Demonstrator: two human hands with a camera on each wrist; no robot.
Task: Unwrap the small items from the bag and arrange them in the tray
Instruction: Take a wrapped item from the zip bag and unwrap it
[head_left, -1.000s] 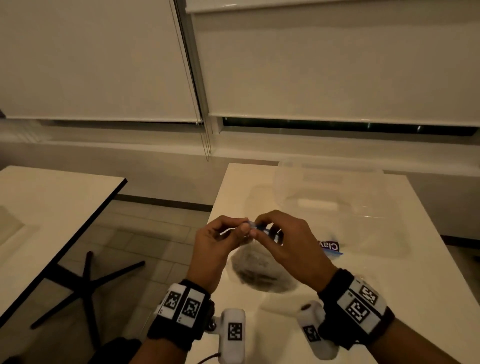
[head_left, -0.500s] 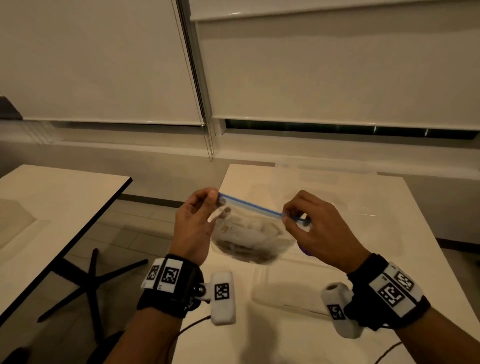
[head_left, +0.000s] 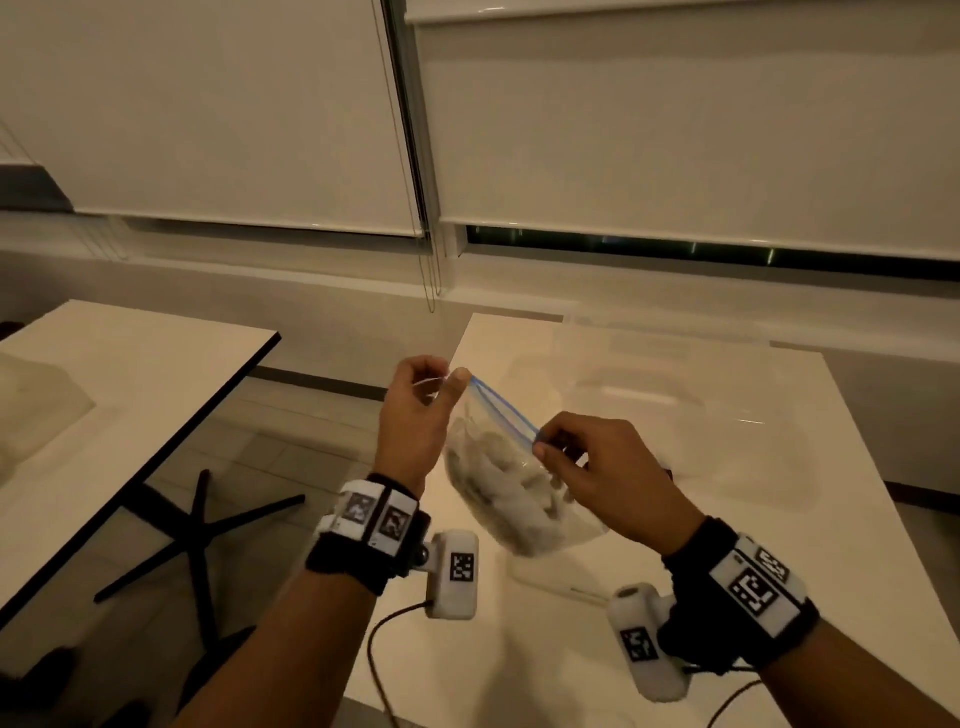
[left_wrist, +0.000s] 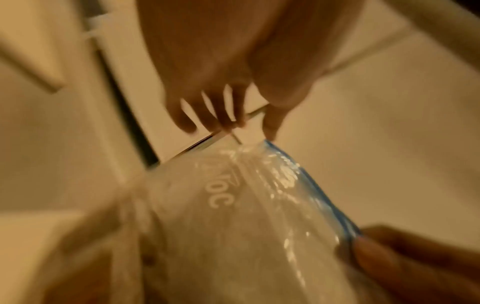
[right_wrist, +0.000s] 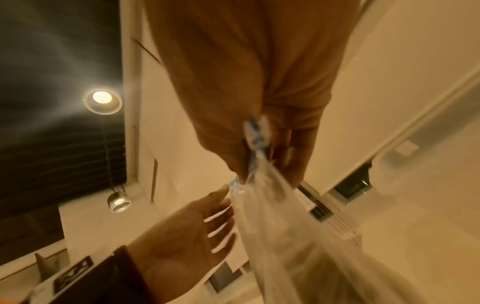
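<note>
- clear plastic zip bag (head_left: 511, 483) with a blue strip along its top edge, white lettering printed on the side (left_wrist: 218, 197)
- pale whitish-grey wrapped lumps (head_left: 498, 478) inside that bag
- black wristbands (head_left: 358, 540) with white tags, black-and-white square code patterns on them
- glossy white table (head_left: 779, 561) under the bag; to its left, a second white tabletop with a black edge (head_left: 130, 389)
- off-white roller blinds (head_left: 208, 114) behind the table
</note>
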